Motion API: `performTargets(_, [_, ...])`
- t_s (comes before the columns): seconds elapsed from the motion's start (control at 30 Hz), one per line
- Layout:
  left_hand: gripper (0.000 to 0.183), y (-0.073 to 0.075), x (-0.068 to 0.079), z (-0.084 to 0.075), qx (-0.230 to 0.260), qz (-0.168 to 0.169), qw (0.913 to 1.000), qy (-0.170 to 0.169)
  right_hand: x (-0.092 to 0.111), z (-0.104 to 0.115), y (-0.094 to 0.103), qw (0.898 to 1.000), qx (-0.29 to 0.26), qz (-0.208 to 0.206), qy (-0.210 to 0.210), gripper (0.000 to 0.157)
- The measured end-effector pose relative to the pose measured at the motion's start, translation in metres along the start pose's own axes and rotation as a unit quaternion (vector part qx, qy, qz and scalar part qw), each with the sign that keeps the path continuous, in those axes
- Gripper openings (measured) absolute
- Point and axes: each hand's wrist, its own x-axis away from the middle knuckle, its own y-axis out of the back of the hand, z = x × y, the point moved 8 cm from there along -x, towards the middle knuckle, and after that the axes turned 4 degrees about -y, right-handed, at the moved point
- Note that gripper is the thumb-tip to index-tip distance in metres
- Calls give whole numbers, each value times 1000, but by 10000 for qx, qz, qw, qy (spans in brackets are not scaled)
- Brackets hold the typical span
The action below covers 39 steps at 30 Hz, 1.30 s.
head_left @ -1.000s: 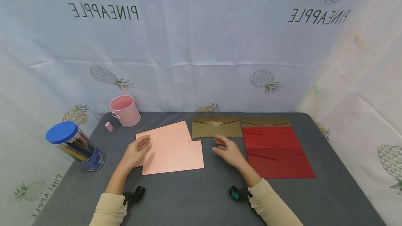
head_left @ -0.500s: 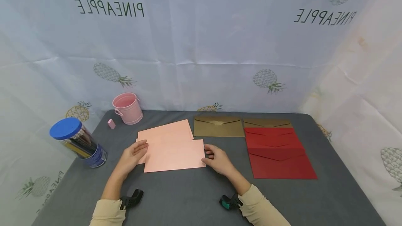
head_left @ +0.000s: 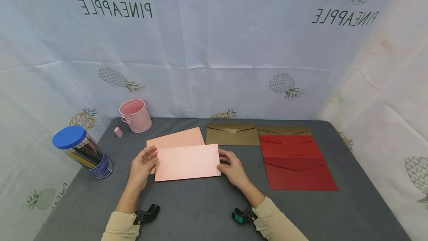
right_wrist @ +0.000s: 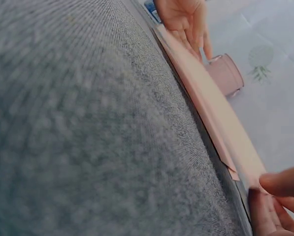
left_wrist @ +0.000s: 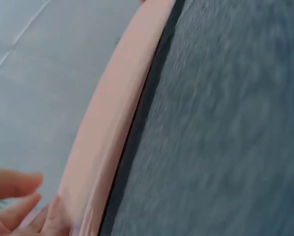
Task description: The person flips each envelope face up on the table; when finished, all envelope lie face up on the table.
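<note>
A pink envelope [head_left: 188, 163], plain side up, lies between my two hands near the middle of the grey table. Its right edge is pinched by my right hand [head_left: 233, 168], the thumb [right_wrist: 279, 182] on one face and fingers on the other. My left hand [head_left: 142, 164] is at the left edge, its fingers nearly straight and some fingertips touching the envelope. In the left wrist view a dark strip of shadow runs under the envelope's near edge. A second pink envelope [head_left: 177, 137] lies behind, partly covered by the front one.
Gold envelopes [head_left: 232, 137] lie at the back, beside overlapping red envelopes [head_left: 297, 174] on the right. At the left stand a pink bucket [head_left: 137, 118] and a blue-lidded jar of pencils [head_left: 85, 151]. A small pink block [head_left: 118, 132] sits near the bucket.
My right hand has come left from beside the gold envelope to the pink envelope's right edge and taken hold. The front envelope has shifted slightly right and away from me; the left hand follows.
</note>
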Motion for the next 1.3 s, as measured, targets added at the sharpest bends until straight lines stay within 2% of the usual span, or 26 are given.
performTargets(0.1, [51,-3,0,2,7,-85,9999,120,4,13,5,9998,-142,-151,82,50])
performTargets(0.23, [50,-6,-1,5,-61,67,9997,223,6,19,11,9988,-413,-249,61,48])
performTargets(0.47, [54,-8,-1,6,22,141,9997,184,-1,-11,12,9923,-1196,-268,-162,50])
performTargets(0.63, [55,-10,0,4,9,117,9998,179,-2,-15,13,9914,-1279,-234,-131,51])
performTargets(0.73, [53,-12,1,-5,-190,22,9998,-61,-3,-12,15,9883,-1506,-191,-142,52])
performTargets(0.9, [55,-26,7,-39,-716,-224,9928,-934,-4,8,28,9790,-1997,-418,-10,51])
performTargets(1.0, [58,-45,16,-68,-931,-276,9837,-1513,-2,30,41,9761,-2013,-765,286,49])
performTargets(1.07, [57,-66,27,-88,-918,-154,9774,-1900,3,49,51,9763,-1767,-1104,585,45])
performTargets(1.13, [56,-95,40,-109,-694,279,9713,-2256,12,72,56,9747,-1436,-1452,907,40])
performTargets(1.2, [54,-126,55,-125,-444,896,9629,-2506,23,97,58,9695,-923,-1808,1372,36])
performTargets(1.3, [55,-163,73,-142,-195,1651,9452,-2810,39,124,52,9525,-254,-2152,2141,33])
